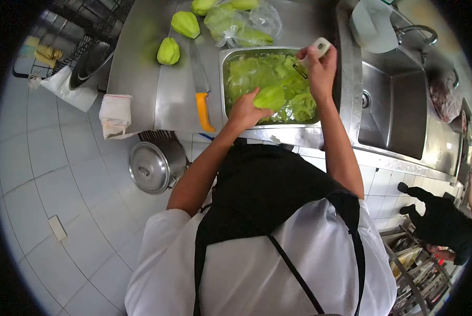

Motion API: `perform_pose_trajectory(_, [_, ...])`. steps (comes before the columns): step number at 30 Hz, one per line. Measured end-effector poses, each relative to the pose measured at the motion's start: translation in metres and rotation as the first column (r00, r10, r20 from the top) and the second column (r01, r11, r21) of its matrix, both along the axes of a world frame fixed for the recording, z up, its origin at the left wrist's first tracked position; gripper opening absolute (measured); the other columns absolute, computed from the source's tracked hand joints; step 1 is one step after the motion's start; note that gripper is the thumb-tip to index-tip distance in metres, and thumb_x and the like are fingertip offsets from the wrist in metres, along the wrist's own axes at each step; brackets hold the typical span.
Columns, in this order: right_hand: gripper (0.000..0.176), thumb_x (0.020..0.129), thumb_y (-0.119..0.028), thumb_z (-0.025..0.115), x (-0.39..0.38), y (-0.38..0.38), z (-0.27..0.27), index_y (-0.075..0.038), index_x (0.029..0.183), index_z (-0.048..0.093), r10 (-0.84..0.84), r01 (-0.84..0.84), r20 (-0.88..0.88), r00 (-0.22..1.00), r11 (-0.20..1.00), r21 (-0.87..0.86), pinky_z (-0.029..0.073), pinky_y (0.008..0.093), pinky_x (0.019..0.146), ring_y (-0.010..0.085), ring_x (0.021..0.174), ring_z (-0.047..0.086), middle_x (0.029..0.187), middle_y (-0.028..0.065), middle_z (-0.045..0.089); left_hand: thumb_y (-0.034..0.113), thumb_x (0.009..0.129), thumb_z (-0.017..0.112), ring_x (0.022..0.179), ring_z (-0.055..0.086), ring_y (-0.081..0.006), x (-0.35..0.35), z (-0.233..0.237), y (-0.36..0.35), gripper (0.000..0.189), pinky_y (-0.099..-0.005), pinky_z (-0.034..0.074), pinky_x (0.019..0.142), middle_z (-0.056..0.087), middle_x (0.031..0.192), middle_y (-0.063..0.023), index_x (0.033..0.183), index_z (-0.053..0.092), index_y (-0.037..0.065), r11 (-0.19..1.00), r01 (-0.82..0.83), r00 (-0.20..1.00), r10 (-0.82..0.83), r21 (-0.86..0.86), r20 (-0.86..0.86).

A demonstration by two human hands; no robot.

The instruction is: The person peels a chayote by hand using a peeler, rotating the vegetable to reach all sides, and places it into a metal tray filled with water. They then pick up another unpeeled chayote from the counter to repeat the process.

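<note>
My left hand [245, 111] is closed around a pale green chayote [270, 98] over a steel pan [222, 79]. Water and green peelings [246, 71] fill much of that pan. In my right hand [321, 68] is a vegetable peeler [321, 46] with a white handle, its blade pointing down over the pan's right side, apart from the chayote. To the left of the pan lies a knife [202, 108] with an orange handle. Two whole chayotes [185, 24] rest at the upper left of the counter, and a clear plastic bag [238, 26] with more sits behind the pan.
At right is a steel sink [388, 105] with a faucet [420, 32] and a white container [373, 26]. A folded cloth [115, 113] hangs at the counter's left corner. Below stands a lidded pot [149, 166]. Another person [441, 221] in dark clothes is at far right.
</note>
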State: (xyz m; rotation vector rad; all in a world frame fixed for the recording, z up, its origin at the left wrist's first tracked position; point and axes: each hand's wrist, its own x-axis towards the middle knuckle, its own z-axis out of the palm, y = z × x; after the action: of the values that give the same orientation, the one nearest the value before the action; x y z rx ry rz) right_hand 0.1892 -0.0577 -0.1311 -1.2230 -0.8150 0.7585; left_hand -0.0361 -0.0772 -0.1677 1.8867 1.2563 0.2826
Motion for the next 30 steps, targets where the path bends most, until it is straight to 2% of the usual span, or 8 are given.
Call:
perform_pose_trajectory(2, [0.023, 0.096, -0.01, 0.059, 0.001, -0.002, -0.013, -0.001, 0.113, 0.046, -0.011, 0.033, 0.18, 0.984, 0.992, -0.12, 0.051, 0.0289, 0.069, 0.0154, 0.077, 0.065, 0.086, 0.0081, 0.063, 0.035, 0.067, 0.085, 0.106, 0.066, -0.0315, -0.001, 0.001, -0.008, 0.091, -0.0358, 0.05, 0.094, 0.065, 0.116, -0.0261, 0.137, 0.047, -0.008, 1.0, 0.004, 0.998, -0.004, 0.007, -0.056])
perform_pose_trajectory(6, [0.02, 0.098, -0.014, 0.057, 0.006, -0.012, 0.013, -0.002, 0.109, 0.046, -0.238, 0.223, 0.204, 0.95, 0.97, 0.095, 0.052, 0.0309, 0.071, 0.0176, 0.079, 0.065, 0.086, 0.0091, 0.064, 0.037, 0.065, 0.083, 0.107, 0.064, -0.0361, 0.018, 0.037, -0.006, 0.086, -0.0399, 0.05, 0.093, 0.065, 0.115, -0.0267, 0.131, 0.052, -0.007, 1.0, -0.016, 0.991, 0.017, 0.002, -0.132])
perform_pose_trajectory(11, [0.02, 0.1, -0.016, 0.054, -0.029, -0.029, 0.022, -0.003, 0.108, 0.041, 0.052, -0.074, -0.269, 0.962, 0.995, -0.071, 0.056, 0.0352, 0.064, 0.0232, 0.072, 0.067, 0.085, 0.0127, 0.062, 0.033, 0.064, 0.083, 0.101, 0.066, -0.0387, 0.031, 0.032, -0.015, 0.07, -0.0433, 0.052, 0.088, 0.067, 0.107, -0.0255, 0.119, 0.06, -0.004, 0.997, -0.051, 0.989, 0.058, 0.053, -0.133])
perform_pose_trajectory(13, [0.021, 0.1, -0.015, 0.054, -0.041, -0.034, 0.006, -0.002, 0.109, 0.04, 0.056, -0.114, -0.444, 0.894, 0.988, -0.105, 0.057, 0.0365, 0.062, 0.0247, 0.071, 0.067, 0.085, 0.0132, 0.061, 0.031, 0.064, 0.083, 0.097, 0.067, -0.0393, 0.035, 0.032, -0.012, 0.064, -0.0443, 0.053, 0.086, 0.068, 0.104, -0.0248, 0.113, 0.063, -0.003, 0.997, -0.078, 0.988, 0.079, 0.008, -0.133])
perform_pose_trajectory(14, [0.02, 0.1, -0.015, 0.054, -0.043, -0.035, 0.002, -0.002, 0.109, 0.04, 0.04, -0.109, -0.47, 0.882, 0.987, -0.121, 0.058, 0.0367, 0.062, 0.0249, 0.071, 0.067, 0.085, 0.0131, 0.06, 0.023, 0.062, 0.08, 0.09, 0.066, -0.0448, 0.035, 0.018, -0.011, 0.049, -0.0489, 0.053, 0.082, 0.067, 0.091, -0.0292, 0.096, 0.062, -0.008, 0.994, -0.085, 0.996, 0.087, 0.062, -0.031])
perform_pose_trajectory(16, [0.02, 0.1, -0.014, 0.053, -0.048, -0.038, -0.003, -0.002, 0.11, 0.04, 0.013, -0.106, -0.522, 0.853, 0.983, -0.149, 0.058, 0.0369, 0.062, 0.0252, 0.07, 0.067, 0.085, 0.0127, 0.06, 0.022, 0.062, 0.08, 0.091, 0.066, -0.0449, 0.036, 0.03, -0.011, 0.05, -0.0485, 0.053, 0.082, 0.067, 0.092, -0.0295, 0.096, 0.062, -0.009, 0.996, -0.07, 0.993, 0.075, 0.06, -0.089])
perform_pose_trajectory(23, [0.019, 0.1, -0.012, 0.053, -0.055, -0.042, -0.014, -0.002, 0.109, 0.04, 0.026, -0.087, -0.451, 0.892, 0.99, -0.114, 0.058, 0.0369, 0.063, 0.0242, 0.069, 0.066, 0.085, 0.0117, 0.059, 0.021, 0.061, 0.081, 0.093, 0.066, -0.0437, 0.044, 0.04, -0.012, 0.049, -0.0469, 0.053, 0.085, 0.068, 0.094, -0.0295, 0.095, 0.063, -0.009, 0.992, -0.108, 0.985, 0.115, 0.06, -0.126])
perform_pose_trajectory(30, [0.018, 0.099, -0.011, 0.054, -0.056, -0.043, -0.028, 0.0, 0.107, 0.041, -0.004, -0.023, -0.341, 0.94, 0.997, -0.074, 0.057, 0.0352, 0.062, 0.0231, 0.069, 0.066, 0.083, 0.0118, 0.059, 0.034, 0.062, 0.084, 0.092, 0.068, -0.0403, 0.043, 0.035, -0.009, 0.055, -0.0458, 0.053, 0.083, 0.069, 0.095, -0.0268, 0.097, 0.068, -0.005, 0.997, -0.061, 0.974, 0.051, -0.038, -0.223])
